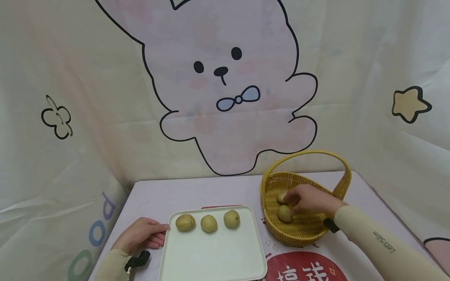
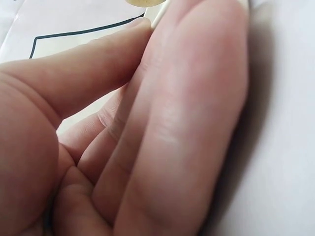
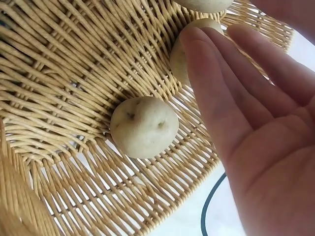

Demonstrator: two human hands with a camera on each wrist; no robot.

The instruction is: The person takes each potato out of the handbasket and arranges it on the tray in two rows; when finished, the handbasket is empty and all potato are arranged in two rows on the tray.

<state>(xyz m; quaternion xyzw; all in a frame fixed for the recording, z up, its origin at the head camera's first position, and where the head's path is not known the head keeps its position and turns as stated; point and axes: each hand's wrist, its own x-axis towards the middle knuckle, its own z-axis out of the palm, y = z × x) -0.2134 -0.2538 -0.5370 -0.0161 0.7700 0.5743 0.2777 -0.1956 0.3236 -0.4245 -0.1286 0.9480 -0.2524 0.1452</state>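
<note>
My left hand (image 1: 142, 234) holds the left rim of a white rectangular tray (image 1: 211, 257), thumb on top and fingers curled at the edge. Three potatoes (image 1: 209, 223) sit in a row along the tray's far side. My right hand (image 1: 311, 198) reaches into a yellow wicker basket (image 1: 299, 238), fingers nearly straight, fingertips right at a potato (image 1: 282, 196). Another potato (image 1: 285, 214) lies closer to me in the basket. Seen from the right wrist, one potato (image 3: 144, 127) rests apart from the fingers, while another (image 3: 179, 61) is partly hidden behind the fingertips and a third (image 3: 205, 4) shows at the top edge.
The basket's tall arched handle (image 1: 313, 153) rises over the right forearm's side. A white cloth with a red printed patch (image 1: 302, 265) covers the table. Behind the table hangs a curtain (image 1: 225, 128) with a cartoon animal on it.
</note>
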